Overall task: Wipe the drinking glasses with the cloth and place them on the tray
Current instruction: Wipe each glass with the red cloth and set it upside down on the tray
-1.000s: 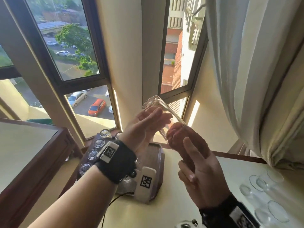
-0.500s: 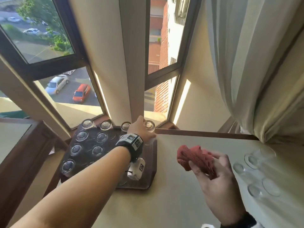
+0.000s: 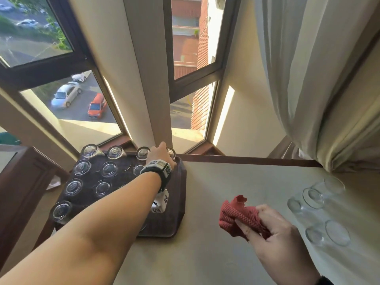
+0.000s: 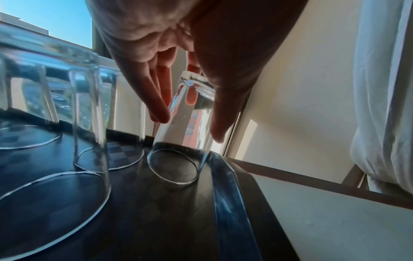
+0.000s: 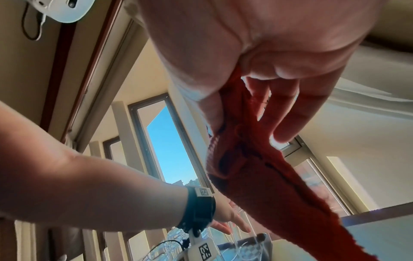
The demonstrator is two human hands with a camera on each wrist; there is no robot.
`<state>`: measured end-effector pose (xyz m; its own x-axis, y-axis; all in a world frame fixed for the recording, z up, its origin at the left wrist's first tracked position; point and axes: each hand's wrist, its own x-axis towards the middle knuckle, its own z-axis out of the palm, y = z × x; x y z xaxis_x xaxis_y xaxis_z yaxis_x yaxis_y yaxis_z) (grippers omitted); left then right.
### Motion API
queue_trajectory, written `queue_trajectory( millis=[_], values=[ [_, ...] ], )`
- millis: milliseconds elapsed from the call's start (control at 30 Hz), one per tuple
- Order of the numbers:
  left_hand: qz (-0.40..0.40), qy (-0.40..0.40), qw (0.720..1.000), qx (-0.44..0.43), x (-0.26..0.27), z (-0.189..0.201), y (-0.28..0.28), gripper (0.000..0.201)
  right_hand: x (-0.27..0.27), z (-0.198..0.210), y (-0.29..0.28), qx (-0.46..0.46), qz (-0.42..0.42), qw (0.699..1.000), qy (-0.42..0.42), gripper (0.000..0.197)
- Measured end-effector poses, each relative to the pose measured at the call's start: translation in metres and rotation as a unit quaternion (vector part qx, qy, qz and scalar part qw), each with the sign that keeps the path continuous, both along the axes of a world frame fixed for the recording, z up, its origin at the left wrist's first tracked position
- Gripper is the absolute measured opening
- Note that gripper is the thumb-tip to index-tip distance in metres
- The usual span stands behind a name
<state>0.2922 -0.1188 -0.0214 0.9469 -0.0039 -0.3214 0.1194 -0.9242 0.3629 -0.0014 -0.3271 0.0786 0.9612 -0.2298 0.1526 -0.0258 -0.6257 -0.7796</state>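
A dark tray [image 3: 181, 202] at the table's left end carries several clear drinking glasses standing upside down. My left hand [image 3: 164, 151] reaches to the tray's far right corner. There its thumb and fingers hold one inverted drinking glass [image 3: 172, 153] by the base. In the left wrist view this glass [image 4: 178, 155] is tilted, its rim touching the tray [image 4: 230, 194] on one side, with my left hand [image 4: 190, 123] round its upper part. My right hand [image 3: 249, 215] hovers over the table and grips a bunched red cloth [image 3: 234, 214], which hangs from its fingers [image 5: 286, 123] as a red cloth [image 5: 257, 176].
Three more clear glasses [image 3: 314, 197] stand upright on the cream table [image 3: 205, 254] at the right, close to my right hand. A white curtain [image 3: 308, 79] hangs above them. Windows and a wooden sill [image 3: 246, 159] run along the far edge. A brown cabinet [image 3: 22, 182] stands left of the tray.
A second ago both hands held the glass up with the cloth inside it. My left hand has since carried it down to the tray's far right corner, and my right hand lowered with the cloth.
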Motion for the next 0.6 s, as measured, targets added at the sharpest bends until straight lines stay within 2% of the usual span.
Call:
queue_trajectory(
  millis=[67,100,200,400,500,600],
  values=[
    [0.007,0.001,1.000,0.000,0.002,-0.002,-0.003,0.059,-0.003,0.004,-0.005,0.016,-0.028,0.999,0.007,0.036],
    [0.014,0.005,1.000,0.003,0.003,-0.003,-0.005,0.060,-0.003,0.007,-0.006,0.023,-0.050,0.998,0.020,0.038],
    [0.031,0.015,0.999,0.003,0.003,-0.004,-0.008,0.063,-0.004,0.009,-0.014,0.044,-0.077,0.995,0.034,0.023],
    [0.035,0.034,0.999,0.009,-0.008,0.013,-0.012,0.073,-0.010,0.017,-0.023,0.068,-0.089,0.994,0.021,0.015],
    [0.018,-0.053,0.998,0.027,-0.028,0.037,-0.028,0.080,-0.018,0.015,-0.037,-0.006,-0.103,0.995,-0.008,0.018],
    [-0.032,-0.120,0.990,-0.061,-0.068,0.060,-0.054,0.080,-0.032,0.023,-0.048,-0.091,-0.104,0.990,-0.019,0.018]
  ],
)
